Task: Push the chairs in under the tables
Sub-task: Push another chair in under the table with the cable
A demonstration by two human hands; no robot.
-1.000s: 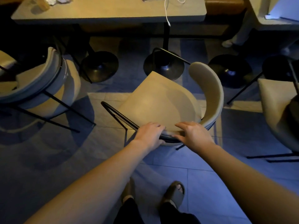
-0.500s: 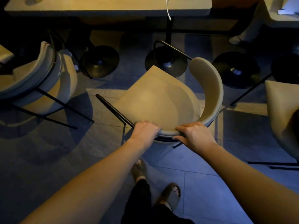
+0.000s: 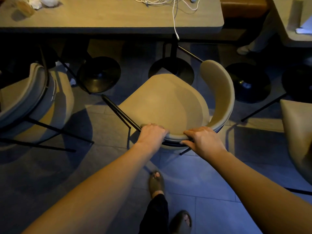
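Chair (image 3: 165, 105) nearer the counter (image 3: 108, 19) than a second ago, both grips closed on its back rim.
Seat points up-left toward the counter edge, not yet under; left hand (image 3: 152, 132) and right hand (image 3: 202, 139) equally near; pedestal base (image 3: 170, 68) just ahead.

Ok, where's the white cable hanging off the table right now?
Head view, upper centre: the white cable dangles over the table edge, above the held chair and the round base.
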